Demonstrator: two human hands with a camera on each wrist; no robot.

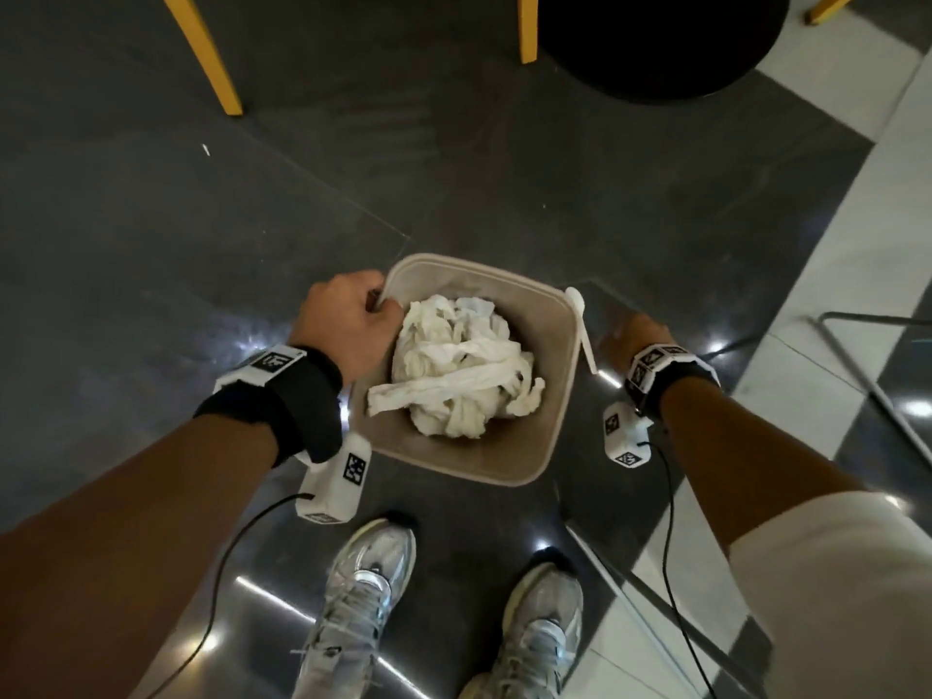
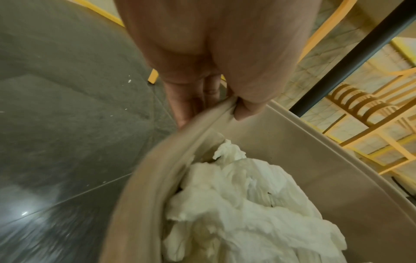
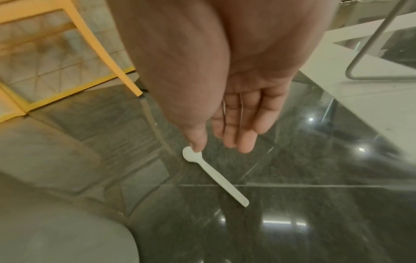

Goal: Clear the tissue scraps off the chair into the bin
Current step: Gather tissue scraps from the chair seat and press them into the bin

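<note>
A beige bin (image 1: 552, 340) hangs just above the dark floor, packed with crumpled white tissue (image 1: 464, 365). My left hand (image 1: 348, 320) grips its near-left rim. In the left wrist view the left hand (image 2: 216, 105) has its thumb inside and its fingers outside the bin rim (image 2: 146, 178), above the tissue (image 2: 247, 204). My right hand (image 1: 630, 340) is open to the right of the bin and holds nothing. A white plastic spoon (image 1: 582, 330) shows between that hand and the bin. In the right wrist view the right hand (image 3: 219, 142) has straight fingers above the spoon (image 3: 216, 176). I cannot tell whether the spoon lies on the floor.
Yellow chair legs (image 1: 212, 58) stand at the back, beside a round black table base (image 1: 655, 42). A grey metal frame (image 1: 867, 375) stands on the white tiles to the right. My two shoes (image 1: 363, 607) are just behind the bin.
</note>
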